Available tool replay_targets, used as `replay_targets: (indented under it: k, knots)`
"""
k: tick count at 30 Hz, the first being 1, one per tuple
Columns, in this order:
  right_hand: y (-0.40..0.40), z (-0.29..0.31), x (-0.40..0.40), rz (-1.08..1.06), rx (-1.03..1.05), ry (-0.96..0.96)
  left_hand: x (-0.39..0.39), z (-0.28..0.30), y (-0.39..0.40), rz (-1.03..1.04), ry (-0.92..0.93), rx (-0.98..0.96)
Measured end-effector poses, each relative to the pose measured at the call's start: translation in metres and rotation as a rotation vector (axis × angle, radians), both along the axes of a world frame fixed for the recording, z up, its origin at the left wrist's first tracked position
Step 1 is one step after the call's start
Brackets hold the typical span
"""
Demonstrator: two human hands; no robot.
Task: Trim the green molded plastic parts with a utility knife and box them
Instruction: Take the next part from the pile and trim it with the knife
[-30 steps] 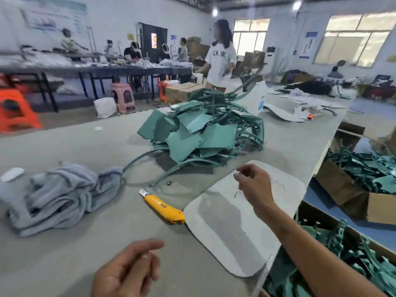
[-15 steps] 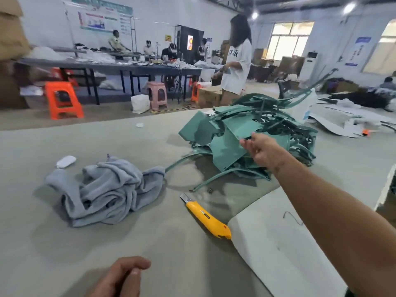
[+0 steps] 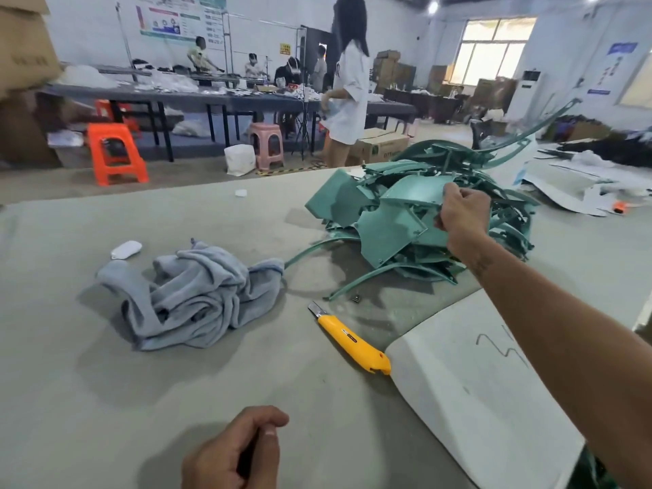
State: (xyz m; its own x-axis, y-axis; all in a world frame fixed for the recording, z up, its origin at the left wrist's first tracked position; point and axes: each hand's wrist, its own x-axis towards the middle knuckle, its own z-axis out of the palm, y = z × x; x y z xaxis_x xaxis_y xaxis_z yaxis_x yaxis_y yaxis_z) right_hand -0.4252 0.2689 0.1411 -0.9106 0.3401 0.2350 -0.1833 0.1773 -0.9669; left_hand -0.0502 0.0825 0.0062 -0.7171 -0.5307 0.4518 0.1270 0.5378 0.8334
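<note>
While the right hand (image 3: 462, 215) closes its grip on a green panel (image 3: 414, 192) atop the pile of green parts (image 3: 405, 224) at the desk's (image 3: 106, 400) far side, the left hand (image 3: 234, 453) rests near the front edge, fingers curled and holding nothing visible. Between them lie the yellow utility knife (image 3: 349, 338), a crumpled grey cloth (image 3: 190, 294) and a white board (image 3: 476, 382).
</note>
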Motion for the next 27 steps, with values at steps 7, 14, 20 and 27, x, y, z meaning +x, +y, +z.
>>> replay_targets:
  k: [7, 14, 20, 27]
  knots:
    - [0.054, 0.012, 0.046, -0.058, 0.334, 0.086, 0.006, -0.004, -0.003, -0.044, 0.013, -0.083]
    - [0.083, 0.02, 0.058, 0.077, -0.291, -0.181, 0.011, 0.003, -0.006, -0.026, 0.068, -0.092]
    - [0.103, 0.034, 0.069, 0.222, -0.709, -0.314, 0.011, -0.001, -0.004, -0.057, 0.069, -0.113]
    - [0.039, -0.04, 0.168, 0.514, -0.189, -0.098, 0.008, 0.007, 0.0, -0.172, 0.076, 0.165]
